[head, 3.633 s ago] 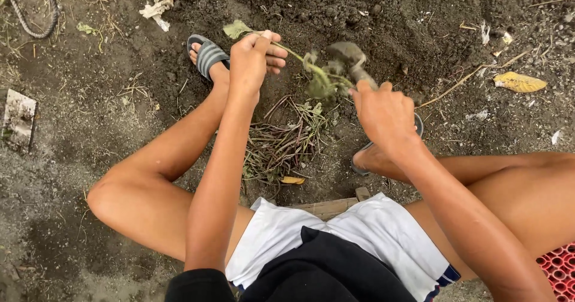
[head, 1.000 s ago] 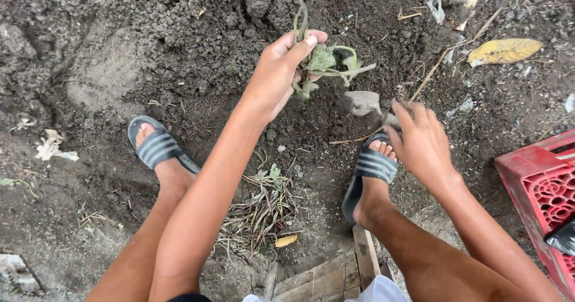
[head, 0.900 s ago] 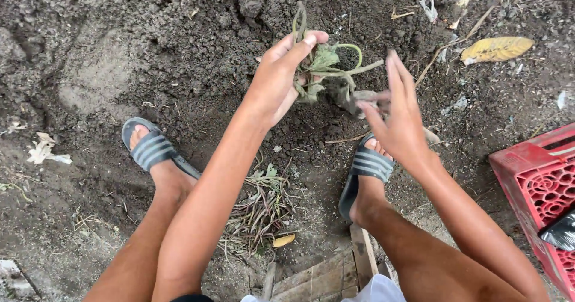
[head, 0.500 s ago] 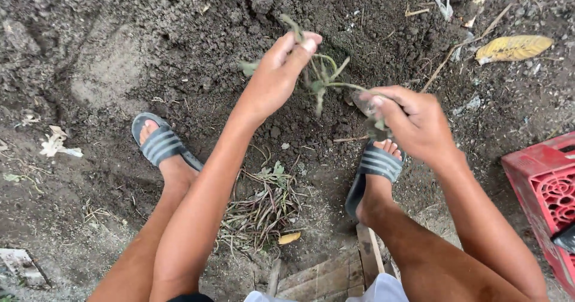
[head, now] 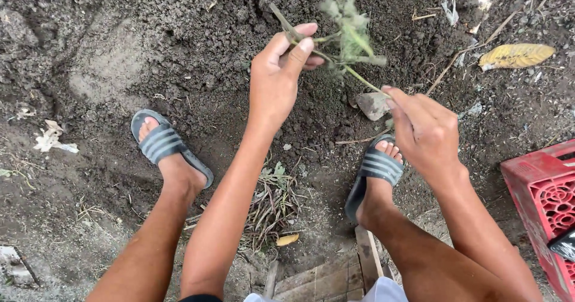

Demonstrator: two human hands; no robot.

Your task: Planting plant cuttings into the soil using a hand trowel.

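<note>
**A:** What are the hands doing?

**B:** Both hold one thin green plant cutting (head: 347, 41) above dark, loose soil (head: 197, 32). The left hand (head: 277, 77) pinches the stem near its upper end between thumb and fingers. The right hand (head: 426, 131) is closed around the lower end of the same stem, fingers curled.

**A:** Where is the cutting exactly?

**B:** It runs on a slant between the two hands, in the air, with a blurred tuft of leaves just above the left fingertips. A grey stone (head: 372, 104) lies on the soil below it, close to the right hand.

**A:** What else is around?

**B:** The person's bare legs reach down into view, each foot in a grey striped sandal: one (head: 163, 145) at the left, one (head: 374, 169) under the right wrist. Between the feet lies a heap of withered stems (head: 271, 203). A red plastic crate (head: 542, 194) stands at the right edge, a yellow dry leaf (head: 516, 55) at upper right, and a wooden plank (head: 323, 278) at the bottom.
</note>
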